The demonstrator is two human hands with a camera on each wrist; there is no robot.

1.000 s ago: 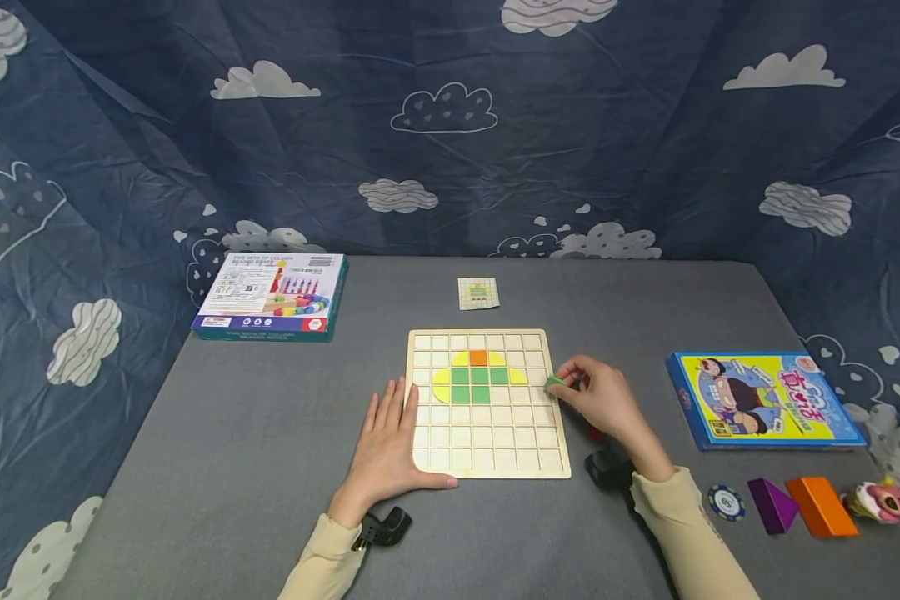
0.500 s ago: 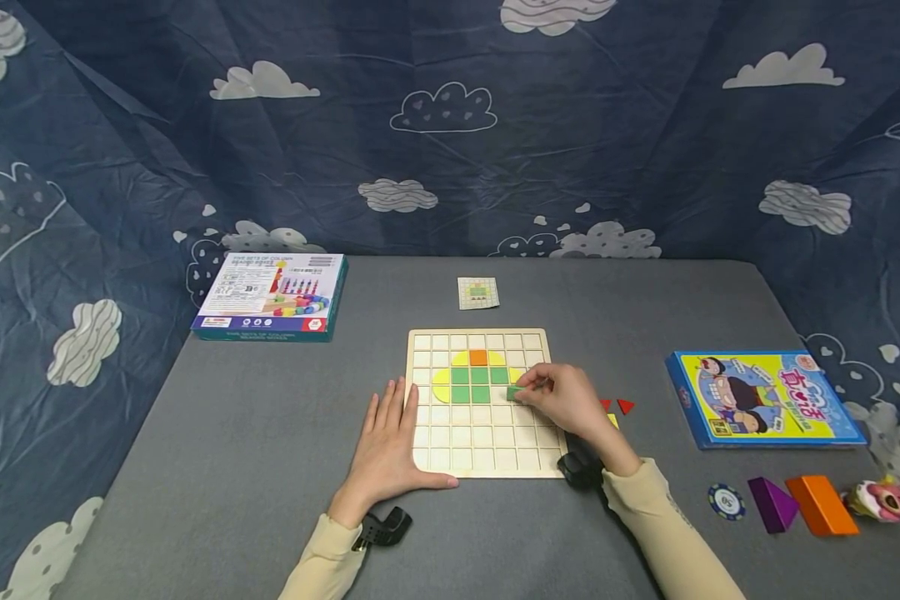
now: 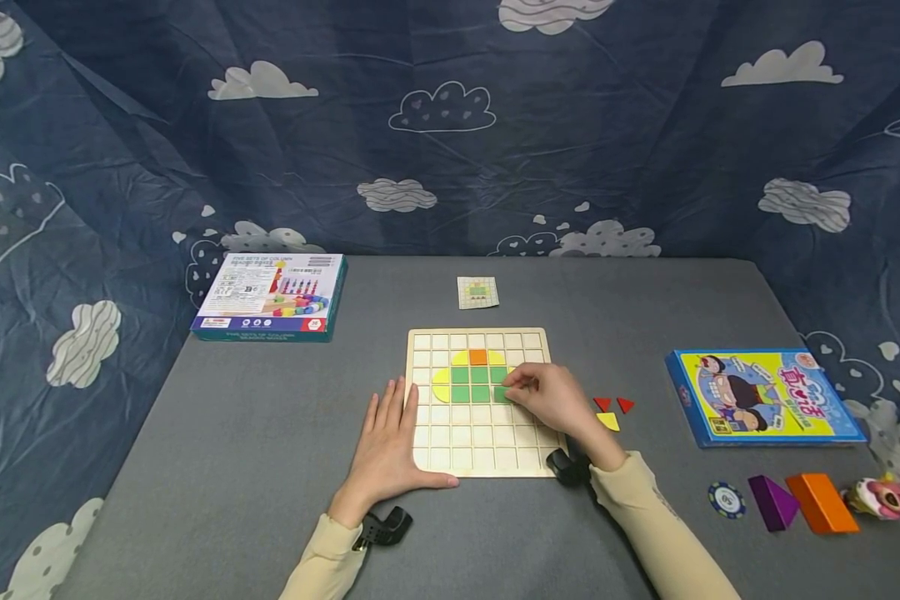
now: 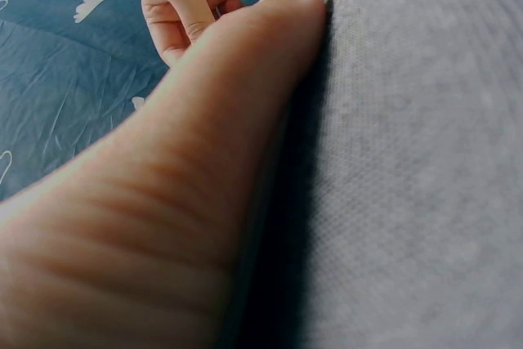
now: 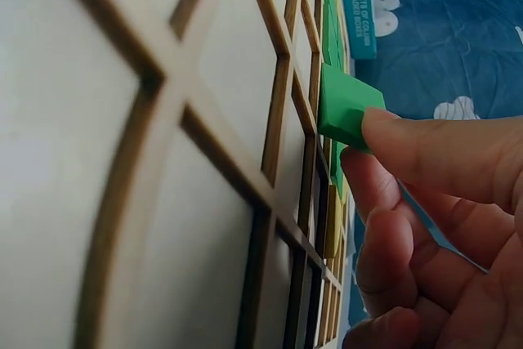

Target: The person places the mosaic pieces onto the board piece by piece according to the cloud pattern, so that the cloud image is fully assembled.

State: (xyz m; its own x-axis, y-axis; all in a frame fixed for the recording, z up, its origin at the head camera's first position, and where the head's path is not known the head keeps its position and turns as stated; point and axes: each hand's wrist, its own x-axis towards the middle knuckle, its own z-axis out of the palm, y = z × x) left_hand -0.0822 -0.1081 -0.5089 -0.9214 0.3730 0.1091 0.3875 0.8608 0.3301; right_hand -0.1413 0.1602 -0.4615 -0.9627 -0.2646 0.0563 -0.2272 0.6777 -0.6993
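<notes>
A wooden grid board (image 3: 487, 437) lies mid-table, with an orange square tile (image 3: 478, 357), several green square tiles (image 3: 469, 385) and yellow curved-edge tiles (image 3: 441, 385) set in its cells. My right hand (image 3: 555, 404) pinches one more green square tile (image 5: 347, 104) between thumb and fingers. In the right wrist view that tile is tilted, its lower edge at the grid beside the other green tiles. My left hand (image 3: 387, 450) lies flat with straight fingers along the board's left edge, the thumb at its front edge. The right hand covers some right-side cells.
Two red triangle tiles (image 3: 626, 405) and a yellow tile (image 3: 607, 421) lie right of the board. A small pattern card (image 3: 478, 292) sits behind it. Boxes stand left (image 3: 270, 296) and right (image 3: 765, 400). A poker chip (image 3: 727, 500), purple block (image 3: 772, 502), orange block (image 3: 822, 502) and figurine (image 3: 888, 498) are front right.
My right hand has moved left from the board's right edge over its cells, carrying the green tile to beside the other green ones. The red and yellow loose tiles are uncovered. My left hand is still.
</notes>
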